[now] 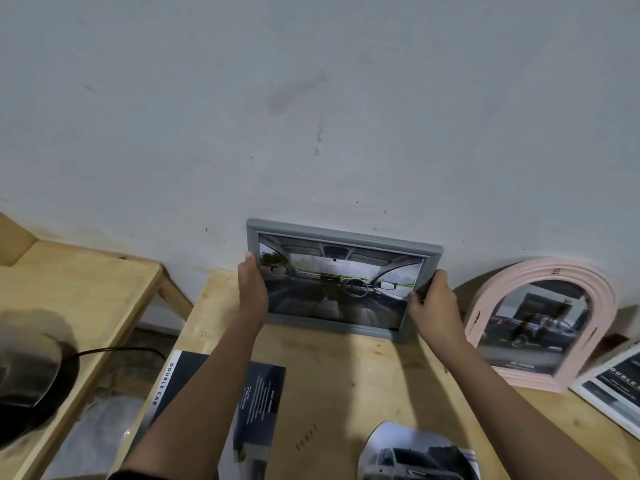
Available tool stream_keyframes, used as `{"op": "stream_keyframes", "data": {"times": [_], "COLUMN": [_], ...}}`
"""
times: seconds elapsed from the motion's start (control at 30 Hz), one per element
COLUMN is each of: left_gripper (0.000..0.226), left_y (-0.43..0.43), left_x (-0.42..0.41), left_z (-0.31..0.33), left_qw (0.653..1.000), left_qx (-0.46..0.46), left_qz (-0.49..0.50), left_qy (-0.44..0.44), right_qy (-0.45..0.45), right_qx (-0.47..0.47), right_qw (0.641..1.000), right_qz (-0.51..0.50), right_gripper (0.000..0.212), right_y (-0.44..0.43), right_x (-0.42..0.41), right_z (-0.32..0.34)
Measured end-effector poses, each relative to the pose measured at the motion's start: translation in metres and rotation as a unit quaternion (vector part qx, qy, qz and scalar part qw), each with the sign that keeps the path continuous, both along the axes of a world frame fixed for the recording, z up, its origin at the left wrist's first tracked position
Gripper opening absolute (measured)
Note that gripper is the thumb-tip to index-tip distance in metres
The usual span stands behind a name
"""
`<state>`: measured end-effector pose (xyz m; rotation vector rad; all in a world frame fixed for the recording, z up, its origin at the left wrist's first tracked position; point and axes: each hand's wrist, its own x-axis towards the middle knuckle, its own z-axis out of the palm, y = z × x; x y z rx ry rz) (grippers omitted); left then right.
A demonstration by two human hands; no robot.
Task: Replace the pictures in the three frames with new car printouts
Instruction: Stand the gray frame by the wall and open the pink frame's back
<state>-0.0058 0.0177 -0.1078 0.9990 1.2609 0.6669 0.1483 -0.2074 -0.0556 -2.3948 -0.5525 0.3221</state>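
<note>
Closest to the person, a cut-out truck printout [415,457] lies at the near edge of the wooden desk [346,375], and a dark brochure page [258,410] lies to its left, partly under the left forearm. Further in, the left hand [252,289] grips the left edge of the grey rectangular frame [343,233], fingers wrapped behind it and thumb in front. The right hand [434,303] clasps the frame's right lower corner. The frame stands tilted on the desk by the wall [311,98], showing a car-interior picture [339,285]. To its right a pink arched frame [561,275] with a truck picture leans against the wall. More printouts [613,389] lie at the far right.
</note>
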Motion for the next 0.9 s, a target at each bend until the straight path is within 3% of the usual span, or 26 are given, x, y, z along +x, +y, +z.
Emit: {"op": "stream_keyframes", "data": {"times": [0.1, 0.17, 0.27, 0.33, 0.43, 0.53, 0.6, 0.7, 0.8, 0.9], "left_gripper": [0.021, 0.029, 0.034, 0.026, 0.023, 0.02, 0.013, 0.031, 0.034, 0.037], "left_y": [-0.014, -0.036, -0.093, -0.143, -0.209, -0.24, -0.247, -0.25, -0.249, -0.255], "left_x": [0.002, 0.0, 0.004, 0.014, 0.036, 0.074, 0.106, 0.151, 0.181, 0.193], "left_z": [0.013, 0.018, 0.019, 0.018, 0.021, 0.031, 0.041, 0.054, 0.054, 0.051], "left_qw": [0.988, 0.971, 0.967, 0.977, 0.989, 0.961, 0.944, 0.924, 0.911, 0.914], "left_qx": [0.088, 0.097, 0.121, 0.145, 0.14, 0.18, 0.212, 0.249, 0.261, 0.237], "left_qz": [0.098, 0.16, 0.177, 0.126, -0.043, -0.206, -0.248, -0.29, -0.319, -0.324], "left_qy": [0.077, 0.15, 0.137, 0.096, -0.004, -0.041, -0.043, 0.009, 0.032, 0.051], "right_qy": [0.021, 0.022, 0.022, 0.018, -0.011, -0.028, -0.041, -0.061, -0.036, 0.006], "right_qx": [0.054, 0.104, 0.16, 0.18, 0.184, 0.169, 0.136, 0.09, 0.062, 0.055], "right_qw": [0.998, 0.993, 0.983, 0.974, 0.963, 0.956, 0.964, 0.98, 0.991, 0.992], "right_qz": [-0.028, -0.052, -0.093, -0.137, -0.195, -0.239, -0.227, -0.168, -0.115, -0.116], "right_gripper": [0.037, 0.047, 0.035, 0.028, 0.023, 0.024, 0.031, 0.04, 0.053, 0.041], "right_y": [-0.007, -0.022, -0.059, -0.09, -0.141, -0.187, -0.206, -0.212, -0.207, -0.205], "right_x": [-0.005, -0.015, -0.037, -0.049, -0.04, -0.002, 0.03, 0.079, 0.115, 0.127], "right_z": [0.0, -0.002, -0.007, -0.01, -0.014, -0.012, -0.006, -0.001, -0.001, -0.001]}}
